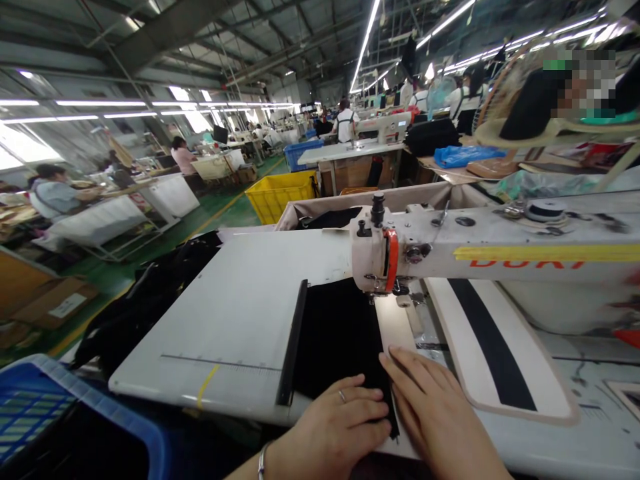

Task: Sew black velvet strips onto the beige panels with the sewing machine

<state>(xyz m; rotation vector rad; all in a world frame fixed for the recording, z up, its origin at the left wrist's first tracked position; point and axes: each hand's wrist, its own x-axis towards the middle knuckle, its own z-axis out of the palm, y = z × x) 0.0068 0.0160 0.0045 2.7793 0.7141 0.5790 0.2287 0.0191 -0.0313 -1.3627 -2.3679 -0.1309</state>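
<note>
From my remote seat I see, at left, a green factory floor [225,191] with seated people [59,195] along workbenches; then a smooth white sewing table [245,287], with a printed ruler scale [220,363] and a yellow tape mark [207,387] near its front edge. Around it, left to right: a blue plastic lattice basket [156,437], heaped black cloth [143,303], a yellow plastic crate [280,197] beyond the table, a white metal sewing machine [367,263] standing directly ahead of my hands, and a rounded off-white panel with a black stripe [493,347]. The flat black fabric piece [335,327] reaches from the machine's needle end to my left hand [340,423], laid over its near part, fingers extended. My right hand [433,400] lies flattened along its right edge. I cannot tell whether either pinches it.
</note>
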